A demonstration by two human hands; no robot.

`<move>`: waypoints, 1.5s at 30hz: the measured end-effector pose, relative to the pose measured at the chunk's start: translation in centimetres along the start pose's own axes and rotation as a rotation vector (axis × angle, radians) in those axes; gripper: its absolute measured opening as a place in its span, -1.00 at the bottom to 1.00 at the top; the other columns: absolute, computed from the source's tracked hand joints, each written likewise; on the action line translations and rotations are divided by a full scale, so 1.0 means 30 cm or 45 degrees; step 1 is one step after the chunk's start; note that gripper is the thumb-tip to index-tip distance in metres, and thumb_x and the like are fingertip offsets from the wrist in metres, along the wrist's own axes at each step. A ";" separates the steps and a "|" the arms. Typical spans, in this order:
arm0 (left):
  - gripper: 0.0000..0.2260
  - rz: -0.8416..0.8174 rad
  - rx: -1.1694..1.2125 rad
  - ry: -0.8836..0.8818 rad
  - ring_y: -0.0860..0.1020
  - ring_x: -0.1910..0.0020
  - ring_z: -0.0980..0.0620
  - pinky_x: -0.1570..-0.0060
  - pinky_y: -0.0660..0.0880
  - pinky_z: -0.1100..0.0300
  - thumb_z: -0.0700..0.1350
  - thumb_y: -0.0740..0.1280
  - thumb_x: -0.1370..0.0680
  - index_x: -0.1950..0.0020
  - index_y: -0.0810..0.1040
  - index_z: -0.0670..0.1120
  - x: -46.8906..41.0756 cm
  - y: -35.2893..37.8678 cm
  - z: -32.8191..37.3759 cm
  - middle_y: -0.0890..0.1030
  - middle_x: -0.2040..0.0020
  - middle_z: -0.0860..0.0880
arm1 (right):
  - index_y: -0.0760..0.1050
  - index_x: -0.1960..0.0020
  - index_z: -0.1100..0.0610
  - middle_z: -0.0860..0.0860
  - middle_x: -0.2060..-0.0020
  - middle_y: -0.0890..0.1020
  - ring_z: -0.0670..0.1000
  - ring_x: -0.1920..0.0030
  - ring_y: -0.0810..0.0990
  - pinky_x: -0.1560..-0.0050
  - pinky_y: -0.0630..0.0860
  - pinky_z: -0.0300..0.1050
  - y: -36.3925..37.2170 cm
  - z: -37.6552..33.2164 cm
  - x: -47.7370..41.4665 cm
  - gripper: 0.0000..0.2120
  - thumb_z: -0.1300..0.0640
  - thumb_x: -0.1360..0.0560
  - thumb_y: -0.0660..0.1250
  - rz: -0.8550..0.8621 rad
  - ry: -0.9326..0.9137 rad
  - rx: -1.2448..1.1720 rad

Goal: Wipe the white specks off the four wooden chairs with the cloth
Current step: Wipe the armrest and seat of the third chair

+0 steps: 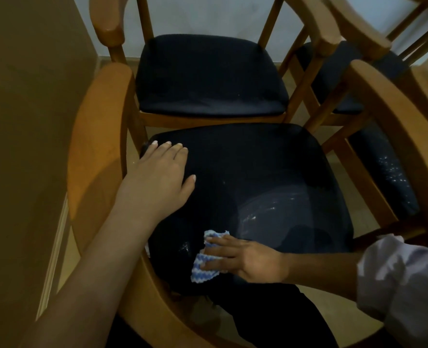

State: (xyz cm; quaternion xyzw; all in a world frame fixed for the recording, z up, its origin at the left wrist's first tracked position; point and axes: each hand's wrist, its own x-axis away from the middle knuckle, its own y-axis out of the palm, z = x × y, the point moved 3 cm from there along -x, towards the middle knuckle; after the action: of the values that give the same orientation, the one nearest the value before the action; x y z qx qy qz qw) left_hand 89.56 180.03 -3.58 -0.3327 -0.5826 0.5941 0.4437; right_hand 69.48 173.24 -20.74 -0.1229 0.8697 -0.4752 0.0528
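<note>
L hand (157,177) lies flat, fingers straight, on near chair seat (258,159). R hand (243,257), fingers extended, presses cloth (203,271) onto seat front. White specks (273,209) just beside cloth; more on adjacent chair (393,177), right.

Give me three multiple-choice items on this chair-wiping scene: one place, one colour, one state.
1. Where does the cloth lie? A on the nearest chair's seat; B on an armrest; C on the floor.
2. What colours is the cloth? A red; B blue and white; C green.
3. How is the left hand? A flat on the seat; B clutching the cloth; C gripping an armrest.
Answers: 1 A, the right hand presses it there; 2 B, its stripes show; 3 A, it lies open and flat.
</note>
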 end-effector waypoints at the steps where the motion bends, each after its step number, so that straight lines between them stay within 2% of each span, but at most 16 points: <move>1: -0.48 0.000 -0.003 0.000 0.12 -0.50 0.00 -0.49 0.00 0.06 0.09 0.10 -0.61 -0.51 0.12 -0.11 0.000 0.000 0.001 0.20 -0.51 -0.06 | 0.32 -0.47 0.07 0.03 -0.50 0.25 0.04 -0.55 0.00 -0.54 -0.02 -0.05 0.000 -0.001 -0.001 -0.60 0.12 -0.64 0.08 -0.003 -0.023 0.008; 7: -0.47 -0.014 -0.004 0.001 0.11 -0.50 0.00 -0.49 -0.02 0.08 0.09 0.09 -0.61 -0.52 0.11 -0.11 0.000 0.003 0.000 0.20 -0.51 -0.06 | 0.41 -0.41 0.13 0.09 -0.44 0.37 0.12 -0.54 0.10 -0.46 0.18 0.16 0.044 -0.070 -0.008 -0.65 0.23 -0.63 0.20 -0.026 -0.279 0.004; 15: -0.48 -0.023 0.005 0.001 0.10 -0.50 0.01 -0.48 -0.05 0.09 0.09 0.09 -0.62 -0.52 0.11 -0.10 0.001 -0.002 0.003 0.19 -0.51 -0.05 | 0.44 -0.39 0.16 0.14 -0.43 0.38 0.11 -0.52 0.16 -0.48 0.18 0.09 0.040 -0.044 -0.033 -0.65 0.26 -0.61 0.23 0.025 -0.311 0.059; 20: -0.47 -0.032 -0.002 -0.004 0.11 -0.50 0.01 -0.49 -0.03 0.08 0.09 0.09 -0.61 -0.52 0.11 -0.10 -0.002 0.001 0.004 0.19 -0.51 -0.06 | 0.41 -0.41 0.14 0.15 -0.45 0.35 0.10 -0.52 0.14 -0.49 0.17 0.09 0.030 -0.011 -0.059 -0.59 0.29 -0.58 0.25 0.026 -0.270 0.084; 22: -0.47 -0.031 -0.003 -0.001 0.11 -0.50 0.01 -0.49 -0.03 0.07 0.09 0.09 -0.61 -0.52 0.11 -0.11 -0.004 -0.001 0.004 0.19 -0.51 -0.06 | 0.37 -0.43 0.15 0.18 -0.44 0.35 0.16 -0.51 0.17 -0.50 0.13 0.07 0.017 0.005 -0.085 -0.53 0.28 -0.53 0.27 0.016 -0.237 0.125; 25: -0.47 -0.040 0.012 0.005 0.10 -0.50 0.00 -0.49 -0.03 0.07 0.09 0.09 -0.62 -0.52 0.11 -0.11 -0.005 -0.004 0.002 0.19 -0.51 -0.06 | 0.37 -0.42 0.17 0.22 -0.38 0.41 0.26 -0.42 0.31 -0.39 0.30 0.13 -0.034 0.073 -0.177 -0.47 0.31 -0.48 0.36 0.167 -0.063 0.222; 27: -0.47 -0.042 0.016 0.009 0.10 -0.50 0.01 -0.49 -0.03 0.07 0.09 0.09 -0.62 -0.52 0.10 -0.11 -0.004 -0.004 0.000 0.19 -0.51 -0.06 | 0.39 -0.41 0.16 0.20 -0.36 0.44 0.26 -0.40 0.35 -0.36 0.35 0.12 -0.073 0.123 -0.235 -0.51 0.29 -0.50 0.37 0.285 0.069 0.263; 32: -0.48 -0.023 0.001 0.017 0.10 -0.50 0.01 -0.49 -0.01 0.06 0.08 0.09 -0.62 -0.52 0.10 -0.11 -0.007 0.004 0.000 0.19 -0.51 -0.06 | 0.35 -0.45 0.14 0.18 -0.41 0.39 0.20 -0.43 0.32 -0.42 0.29 0.06 -0.097 0.155 -0.276 -0.49 0.29 -0.52 0.34 0.317 0.170 0.274; 34: -0.48 -0.021 0.004 0.017 0.09 -0.50 0.01 -0.49 -0.01 0.06 0.08 0.09 -0.62 -0.52 0.10 -0.11 -0.009 0.004 -0.001 0.19 -0.51 -0.06 | 0.30 -0.48 0.11 0.16 -0.44 0.34 0.19 -0.45 0.29 -0.39 0.35 0.08 -0.128 0.169 -0.307 -0.47 0.31 -0.54 0.29 0.387 0.310 0.211; 38: -0.49 -0.005 0.031 0.021 0.10 -0.50 0.02 -0.49 -0.02 0.08 0.07 0.09 -0.62 -0.51 0.12 -0.11 -0.004 0.005 -0.003 0.20 -0.51 -0.06 | 0.16 -0.53 0.05 0.04 -0.52 0.20 0.11 -0.53 0.10 -0.26 0.44 0.05 -0.188 0.225 -0.390 -0.45 0.27 -0.60 0.21 0.403 0.603 0.140; 41: -0.50 0.007 0.037 0.010 0.10 -0.50 0.01 -0.49 -0.04 0.09 0.06 0.09 -0.62 -0.51 0.13 -0.12 -0.008 0.010 -0.004 0.21 -0.51 -0.07 | 0.20 -0.52 0.05 0.04 -0.49 0.25 0.11 -0.50 0.17 -0.14 0.52 0.07 -0.173 0.221 -0.399 -0.49 0.24 -0.61 0.21 0.443 0.587 0.114; 45: -0.48 0.012 0.031 0.004 0.11 -0.50 0.01 -0.49 -0.02 0.07 0.07 0.10 -0.61 -0.51 0.13 -0.13 -0.011 0.015 -0.004 0.22 -0.50 -0.07 | 0.29 -0.48 0.09 0.10 -0.42 0.34 0.17 -0.41 0.34 0.00 0.59 0.06 -0.139 0.196 -0.368 -0.49 0.31 -0.56 0.26 0.441 0.448 0.148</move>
State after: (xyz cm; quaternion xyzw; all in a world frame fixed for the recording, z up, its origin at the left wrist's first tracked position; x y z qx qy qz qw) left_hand 89.73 179.82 -4.07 -0.3308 -0.5732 0.6027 0.4458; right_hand 82.04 169.21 -20.71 0.1158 0.8448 -0.5222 -0.0118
